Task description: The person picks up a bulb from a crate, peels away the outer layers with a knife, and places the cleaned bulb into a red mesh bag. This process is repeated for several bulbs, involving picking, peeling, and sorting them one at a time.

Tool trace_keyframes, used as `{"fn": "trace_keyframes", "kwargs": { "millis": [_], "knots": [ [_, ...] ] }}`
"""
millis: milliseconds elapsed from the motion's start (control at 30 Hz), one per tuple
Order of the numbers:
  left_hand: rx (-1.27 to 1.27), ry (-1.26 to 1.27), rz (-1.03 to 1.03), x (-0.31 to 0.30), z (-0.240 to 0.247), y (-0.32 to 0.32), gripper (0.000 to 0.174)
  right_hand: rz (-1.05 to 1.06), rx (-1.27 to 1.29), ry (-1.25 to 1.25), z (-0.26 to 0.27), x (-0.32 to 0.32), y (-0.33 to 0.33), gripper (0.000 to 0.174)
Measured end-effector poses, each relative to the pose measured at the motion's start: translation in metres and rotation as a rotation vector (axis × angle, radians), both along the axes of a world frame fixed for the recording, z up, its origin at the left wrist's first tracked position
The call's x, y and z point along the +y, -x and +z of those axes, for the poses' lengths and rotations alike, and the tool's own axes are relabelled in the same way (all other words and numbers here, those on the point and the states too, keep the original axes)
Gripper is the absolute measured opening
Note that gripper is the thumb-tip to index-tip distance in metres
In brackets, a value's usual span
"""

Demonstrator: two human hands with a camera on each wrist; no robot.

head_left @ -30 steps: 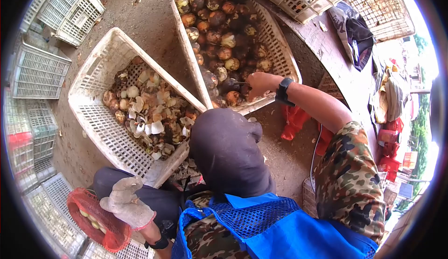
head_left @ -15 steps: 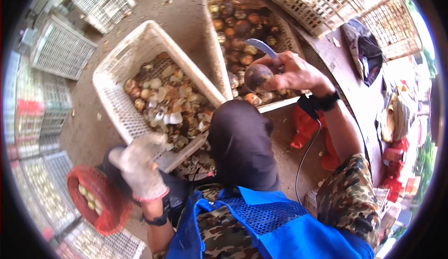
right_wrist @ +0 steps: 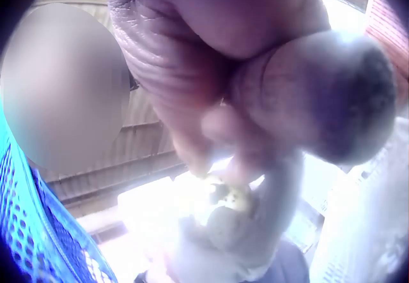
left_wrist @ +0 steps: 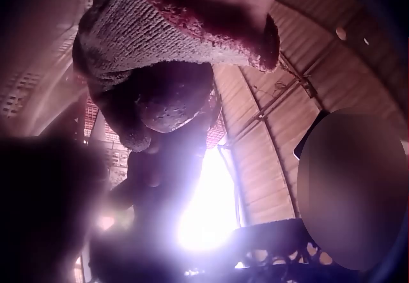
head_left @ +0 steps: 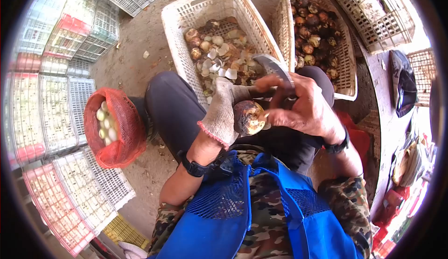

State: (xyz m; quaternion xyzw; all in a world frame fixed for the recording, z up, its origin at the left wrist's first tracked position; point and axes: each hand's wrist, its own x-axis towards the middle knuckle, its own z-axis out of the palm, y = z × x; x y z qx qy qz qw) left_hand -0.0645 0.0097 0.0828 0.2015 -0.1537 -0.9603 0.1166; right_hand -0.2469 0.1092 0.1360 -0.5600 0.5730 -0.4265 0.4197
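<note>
In the head view my left hand (head_left: 219,110), in a pale knitted glove, holds a dark, blotchy onion (head_left: 246,118) with a pale yellow patch over my lap. My bare right hand (head_left: 309,104) is close against the onion's right side and grips a small knife with a curved blade (head_left: 274,67). Its thumb reaches to the pale patch. The left wrist view shows the glove (left_wrist: 140,30) curled around the dark underside of the onion (left_wrist: 171,107). Glare washes out much of the right wrist view, where the fingers of the right hand (right_wrist: 217,59) fill the top.
Ahead, one white plastic crate (head_left: 170,37) contains peelings and several onions; another crate (head_left: 353,72) beside it contains dark onions. A red net bag (head_left: 128,133) with pale peeled onions stands to the left. Filled crates (head_left: 28,114) are stacked farther left. A bench edge (head_left: 380,89) runs along the right.
My right hand has come from the far crate to my lap with the knife and the onion. The gloved left hand has moved inward and now holds the onion. The view has turned right.
</note>
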Motion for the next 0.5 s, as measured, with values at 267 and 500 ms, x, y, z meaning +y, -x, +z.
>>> {"fn": "trace_keyframes", "kwargs": {
  "millis": [267, 500],
  "knots": [
    [-0.227, 0.482, 0.247, -0.004, -0.001, -0.024, 0.093, 0.007, -0.277, -0.399, 0.002, 0.036, -0.043, 0.053],
    [-0.244, 0.415, 0.257, -0.006, 0.006, -0.032, 0.088, 0.065, -0.272, -0.434, -0.007, 0.032, -0.054, 0.059]
  ]
}}
